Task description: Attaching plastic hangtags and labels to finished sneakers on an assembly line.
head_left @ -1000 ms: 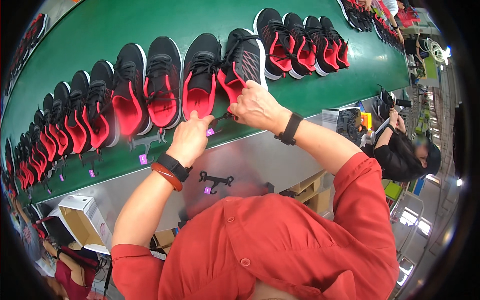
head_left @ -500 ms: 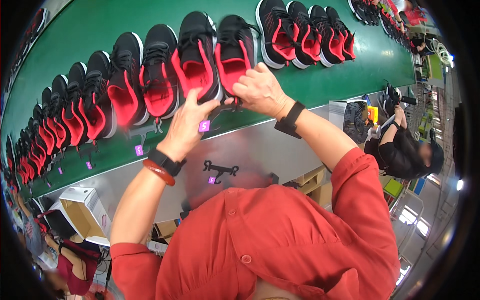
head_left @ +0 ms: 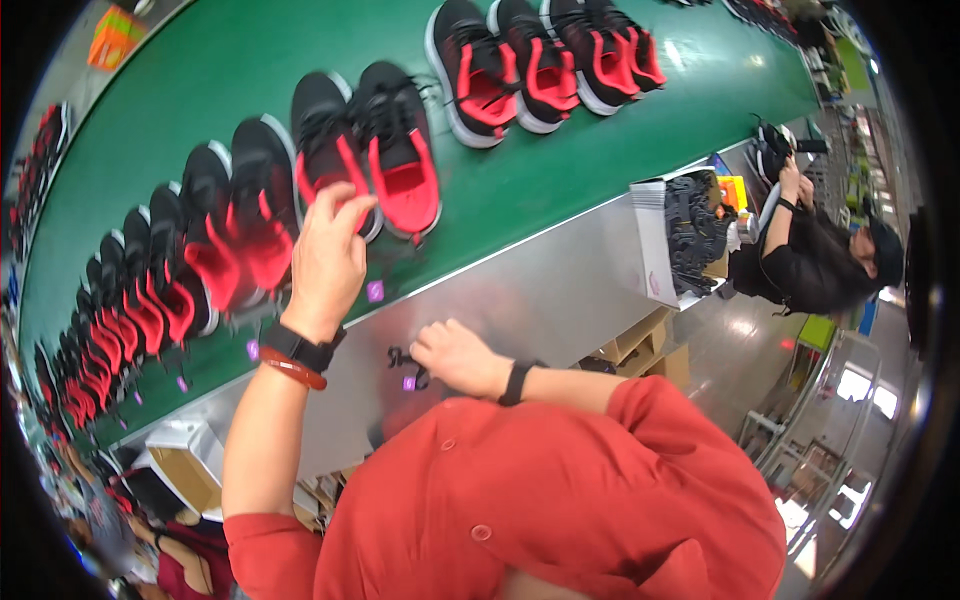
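My left hand (head_left: 328,262) is at the heel of a black sneaker (head_left: 320,130) with a red lining, its fingers and thumb closed about the heel rim, which they hide. The matching sneaker (head_left: 400,165) stands against it on the right, with a small purple tag (head_left: 375,290) hanging below its heel. Lower down, my right hand (head_left: 458,358) is curled over a black plastic shoe hanger (head_left: 402,358) on the metal ledge. It covers the hanger's right half; a purple sticker (head_left: 409,384) shows beside the fingers.
A long row of similar sneakers (head_left: 140,280) runs left along the green table (head_left: 560,190). More sneakers (head_left: 475,75) stand to the right. An open box of black hangers (head_left: 690,235) is on the right ledge; a white box (head_left: 190,450) stands lower left. A co-worker (head_left: 810,250) handles a shoe at right.
My right hand has left the right sneaker's heel and come down to the hanger on the ledge. My left hand has moved to the left sneaker's heel. The view has shifted, too.
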A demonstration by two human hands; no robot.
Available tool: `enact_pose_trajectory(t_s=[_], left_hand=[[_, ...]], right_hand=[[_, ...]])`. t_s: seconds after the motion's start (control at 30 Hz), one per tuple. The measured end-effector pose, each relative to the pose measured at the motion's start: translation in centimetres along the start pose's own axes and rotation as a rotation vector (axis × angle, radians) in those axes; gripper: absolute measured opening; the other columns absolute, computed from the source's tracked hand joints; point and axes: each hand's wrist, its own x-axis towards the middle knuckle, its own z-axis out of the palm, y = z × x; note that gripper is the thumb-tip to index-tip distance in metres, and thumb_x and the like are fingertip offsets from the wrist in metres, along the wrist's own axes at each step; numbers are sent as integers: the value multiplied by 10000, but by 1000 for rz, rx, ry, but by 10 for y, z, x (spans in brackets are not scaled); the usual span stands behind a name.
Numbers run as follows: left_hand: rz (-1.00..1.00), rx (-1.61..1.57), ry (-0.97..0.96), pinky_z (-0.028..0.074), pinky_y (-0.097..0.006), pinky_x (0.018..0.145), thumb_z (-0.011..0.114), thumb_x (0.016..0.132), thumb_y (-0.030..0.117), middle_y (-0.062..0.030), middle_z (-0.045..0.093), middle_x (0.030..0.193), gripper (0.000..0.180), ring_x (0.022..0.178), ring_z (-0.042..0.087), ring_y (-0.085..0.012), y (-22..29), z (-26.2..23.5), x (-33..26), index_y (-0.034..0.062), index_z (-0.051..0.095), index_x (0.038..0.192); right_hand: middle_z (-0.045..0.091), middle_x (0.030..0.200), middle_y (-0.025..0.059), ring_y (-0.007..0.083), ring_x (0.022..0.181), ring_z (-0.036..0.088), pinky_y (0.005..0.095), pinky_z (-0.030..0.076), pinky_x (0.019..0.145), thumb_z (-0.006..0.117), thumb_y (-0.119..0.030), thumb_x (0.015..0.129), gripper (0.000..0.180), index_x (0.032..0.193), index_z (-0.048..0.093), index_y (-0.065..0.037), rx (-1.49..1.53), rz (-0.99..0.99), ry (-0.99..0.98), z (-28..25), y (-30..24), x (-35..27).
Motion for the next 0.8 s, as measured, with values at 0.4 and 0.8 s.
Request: enact_pose_trajectory(t_s=[0.4,0.8], left_hand=[[130,93,-178,528,-444,833,552,823,-45,-124,568,1232,461,1003,623,-374,30,85,109,75,510,1266],[166,82,-368,523,-463,717,518,851,37,-163,607,996,155,889,632,-385,16,112,144,43,561,1000]], right_hand=[[635,821,83,140,695,633,285,512,600,481,-173,1010,182,1111,476,-22,1244,776,373,-88,119,-10],[616,695,46,113,551,577,262,457,501,481,-237,1017,222,1090,504,-29,1342,707,353,-74,161,43]])
